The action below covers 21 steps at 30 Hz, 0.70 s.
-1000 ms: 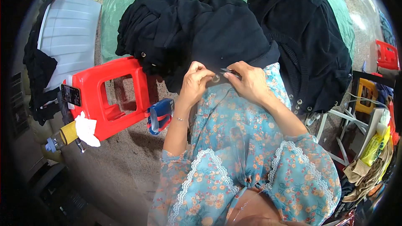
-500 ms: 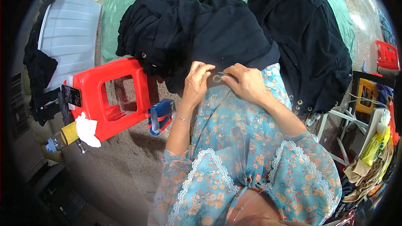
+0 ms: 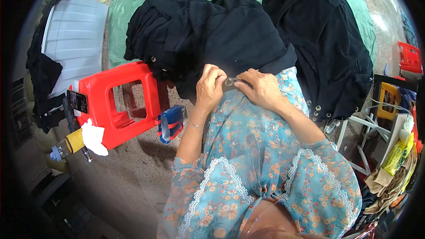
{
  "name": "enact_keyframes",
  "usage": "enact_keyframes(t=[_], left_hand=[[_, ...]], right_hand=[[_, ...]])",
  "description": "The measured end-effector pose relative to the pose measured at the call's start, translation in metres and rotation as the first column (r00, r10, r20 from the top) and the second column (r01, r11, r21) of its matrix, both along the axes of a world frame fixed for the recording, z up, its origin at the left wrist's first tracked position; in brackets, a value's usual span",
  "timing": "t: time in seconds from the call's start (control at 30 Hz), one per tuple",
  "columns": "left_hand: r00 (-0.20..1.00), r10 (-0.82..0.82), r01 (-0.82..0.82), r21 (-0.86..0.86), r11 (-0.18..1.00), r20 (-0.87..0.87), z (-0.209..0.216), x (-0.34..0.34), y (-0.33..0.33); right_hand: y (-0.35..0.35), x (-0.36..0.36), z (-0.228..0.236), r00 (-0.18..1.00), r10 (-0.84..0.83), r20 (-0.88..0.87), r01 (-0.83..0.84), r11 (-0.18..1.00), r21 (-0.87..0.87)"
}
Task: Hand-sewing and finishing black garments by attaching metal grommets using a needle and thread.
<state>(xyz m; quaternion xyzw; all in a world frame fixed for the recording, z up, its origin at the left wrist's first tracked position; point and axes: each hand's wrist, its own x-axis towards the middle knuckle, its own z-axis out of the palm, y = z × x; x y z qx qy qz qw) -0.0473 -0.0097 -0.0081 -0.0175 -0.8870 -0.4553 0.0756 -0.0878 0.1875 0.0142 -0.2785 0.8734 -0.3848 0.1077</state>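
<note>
A black knitted garment (image 3: 243,28) lies spread over my lap and legs. Its lower edge is between my hands, with a round pale button (image 3: 229,82) showing there. My left hand (image 3: 210,87) is closed in a pinch on the fabric just left of the button. On the button's right, my right hand (image 3: 261,89) is closed around a small pointed metal tool (image 3: 236,79). Most of that tool is hidden by the fingers, so its exact kind does not show. The tip is close to the button.
More black buttoned clothes (image 3: 327,40) lie at the right on a green sheet (image 3: 124,35). At the left stand a red plastic stool (image 3: 102,79) with a phone (image 3: 77,101) against it, white tissue (image 3: 94,137), a blue bag (image 3: 171,123) and a pale blue bin (image 3: 75,40).
My left hand's fingers have drawn closer together and nearer to the button. The right hand stays almost in place, with its tool now less visible.
</note>
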Motion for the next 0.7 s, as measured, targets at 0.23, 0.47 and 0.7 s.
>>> enact_keyframes(t=[0.23,0.47,0.7], left_hand=[[1.000,0.021,-0.021,0.013,1.000,0.018,0.006,0.000,0.008],[0.993,0.091,-0.080,0.145,0.986,-0.070,0.009,0.001,0.013],[0.997,0.073,-0.076,0.077,0.994,0.033,0.026,0.002,0.012]], right_hand=[[-0.004,0.000,-0.003,0.992,0.000,-0.127,-0.006,0.999,-0.047],[-0.007,0.000,-0.013,0.984,-0.121,-0.134,0.095,0.977,-0.191],[-0.009,-0.031,-0.011,0.838,-0.489,0.244,0.546,0.738,-0.397]])
